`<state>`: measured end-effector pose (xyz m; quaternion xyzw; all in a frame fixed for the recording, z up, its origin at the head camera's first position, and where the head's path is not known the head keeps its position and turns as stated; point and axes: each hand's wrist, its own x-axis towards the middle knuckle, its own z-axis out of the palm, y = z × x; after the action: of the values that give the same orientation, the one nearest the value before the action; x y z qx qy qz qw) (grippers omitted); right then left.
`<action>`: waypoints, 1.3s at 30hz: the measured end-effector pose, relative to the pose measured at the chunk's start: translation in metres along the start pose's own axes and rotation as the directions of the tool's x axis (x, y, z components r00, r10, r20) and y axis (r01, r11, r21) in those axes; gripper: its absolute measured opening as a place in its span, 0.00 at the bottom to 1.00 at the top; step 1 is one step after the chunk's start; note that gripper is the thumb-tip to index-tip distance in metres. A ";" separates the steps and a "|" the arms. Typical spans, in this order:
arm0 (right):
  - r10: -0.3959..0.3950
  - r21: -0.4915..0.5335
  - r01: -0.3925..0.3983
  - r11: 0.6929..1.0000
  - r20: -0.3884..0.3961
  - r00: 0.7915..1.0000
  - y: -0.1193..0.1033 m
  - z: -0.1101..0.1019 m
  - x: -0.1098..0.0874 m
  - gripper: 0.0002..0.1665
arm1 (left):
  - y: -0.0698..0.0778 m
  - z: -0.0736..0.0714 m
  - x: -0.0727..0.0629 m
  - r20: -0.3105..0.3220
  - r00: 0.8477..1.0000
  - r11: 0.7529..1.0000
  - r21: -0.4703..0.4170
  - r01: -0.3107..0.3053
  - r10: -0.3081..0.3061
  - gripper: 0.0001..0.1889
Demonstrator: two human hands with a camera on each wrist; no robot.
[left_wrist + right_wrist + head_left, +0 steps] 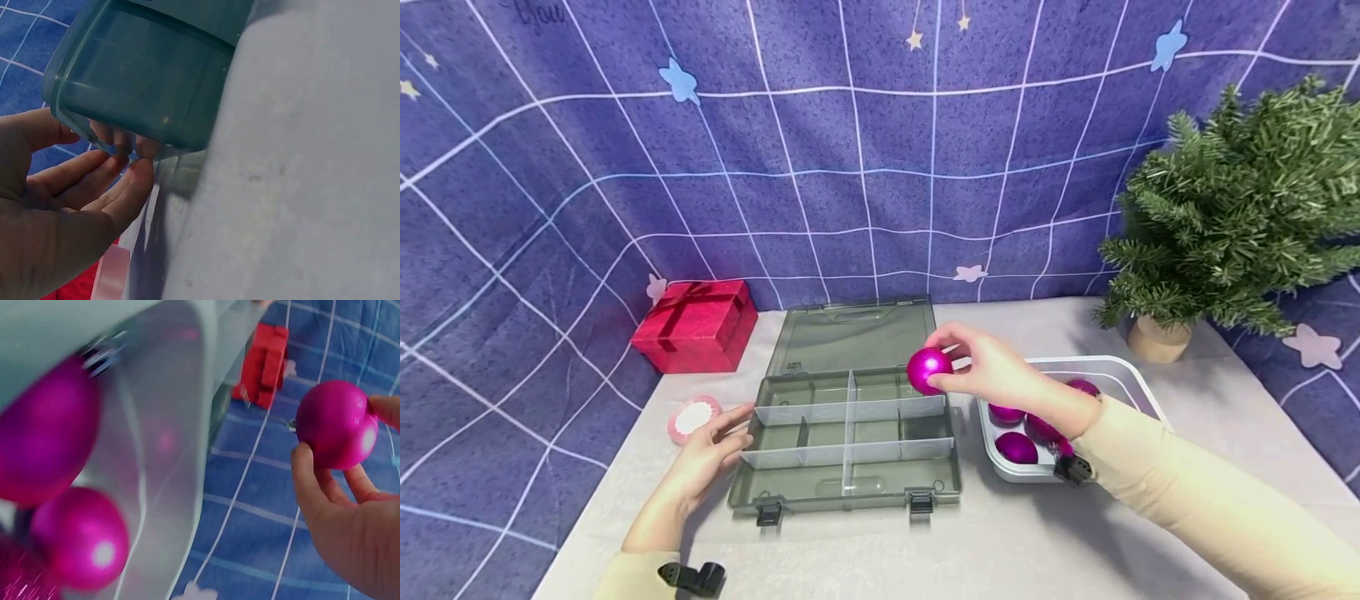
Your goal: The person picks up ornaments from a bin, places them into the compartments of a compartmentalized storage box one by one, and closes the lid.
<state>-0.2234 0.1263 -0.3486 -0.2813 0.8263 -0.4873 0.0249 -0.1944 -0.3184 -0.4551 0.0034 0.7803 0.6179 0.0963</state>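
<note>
A shiny magenta Christmas ball is pinched in my right hand, above the back right compartments of a divided plastic box. In the right wrist view, a small metal cap shows on the ball. The box is greenish and see-through, with pale dividers and its lid folded open behind it. My left hand rests its extended fingers against the box's left side. Seen from the left wrist, the fingertips of this hand touch the box wall.
Right of the box stands a white tub with several magenta balls. A red gift box and a pink-and-white round item are at the left. At the back right is a small artificial fir tree.
</note>
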 end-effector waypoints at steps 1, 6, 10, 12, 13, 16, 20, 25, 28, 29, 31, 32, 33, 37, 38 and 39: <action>-0.011 -0.002 0.011 1.000 0.002 1.000 -0.002 0.004 0.004 0.26 | 0.001 0.000 0.001 0.001 1.000 1.000 0.002 0.000 0.000 0.32; -0.030 -0.046 0.031 0.998 0.012 0.999 -0.012 0.026 0.023 0.24 | 0.001 0.002 0.004 0.006 1.000 1.000 0.004 -0.005 0.005 0.32; -0.044 -0.080 0.046 0.996 0.022 0.999 -0.019 0.046 0.040 0.24 | 0.000 0.002 0.005 -0.006 1.000 1.000 -0.001 -0.008 0.008 0.32; -0.042 -0.096 0.044 0.994 0.020 0.999 -0.022 0.055 0.049 0.25 | 0.000 0.002 0.005 -0.013 1.000 1.000 -0.005 -0.010 0.010 0.32; -0.041 -0.106 0.043 0.993 0.016 0.999 -0.024 0.060 0.054 0.25 | 0.000 0.002 0.005 -0.012 1.000 1.000 -0.006 -0.010 0.010 0.32; -0.029 -0.135 0.031 0.990 0.016 0.999 -0.030 0.073 0.067 0.26 | 0.001 0.003 0.004 -0.011 1.000 1.000 -0.009 -0.012 0.012 0.33; -0.009 -0.178 0.015 0.984 0.030 1.000 -0.035 0.092 0.084 0.25 | 0.001 0.005 0.004 -0.025 1.000 1.000 -0.020 -0.013 0.012 0.32; 0.007 -0.179 -0.002 0.984 0.023 1.000 -0.036 0.115 0.101 0.23 | -0.002 0.010 0.002 -0.018 1.000 0.999 -0.043 -0.013 0.012 0.33; 0.003 -0.190 -0.001 0.982 0.006 1.000 -0.036 0.128 0.111 0.23 | -0.004 0.010 0.002 -0.015 1.000 0.999 -0.049 -0.019 0.018 0.33; -0.001 -0.194 0.002 0.981 0.003 1.000 -0.036 0.132 0.115 0.23 | -0.004 0.010 0.002 -0.019 1.000 0.998 -0.053 -0.021 0.020 0.33; 0.001 -0.200 -0.001 0.980 0.000 1.000 -0.036 0.139 0.121 0.22 | -0.004 0.009 0.001 -0.030 0.999 0.998 -0.056 -0.023 0.021 0.33; 0.003 -0.198 -0.003 0.980 0.002 1.000 -0.036 0.143 0.123 0.22 | -0.004 0.008 0.001 -0.034 0.999 0.998 -0.054 -0.024 0.022 0.33; 0.008 -0.200 -0.006 0.980 0.005 1.000 -0.036 0.146 0.125 0.22 | -0.004 0.007 0.001 -0.038 0.999 0.998 -0.050 -0.024 0.022 0.33; 0.017 -0.213 -0.018 0.977 -0.008 1.000 -0.032 0.160 0.131 0.22 | -0.004 0.004 0.000 -0.038 0.999 0.999 -0.040 -0.029 0.028 0.32; 0.020 -0.215 -0.023 0.976 -0.015 1.000 -0.032 0.163 0.133 0.22 | -0.003 0.004 0.000 -0.034 0.999 0.999 -0.037 -0.032 0.030 0.32; 0.024 -0.221 -0.029 0.975 -0.022 0.999 -0.031 0.166 0.134 0.23 | -0.003 0.003 0.000 -0.032 0.999 0.999 -0.037 -0.033 0.032 0.33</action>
<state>-0.2703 -0.0818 -0.3793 -0.2666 0.8794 -0.3944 -0.0081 -0.1932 -0.3163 -0.4589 0.0043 0.7697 0.6341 0.0740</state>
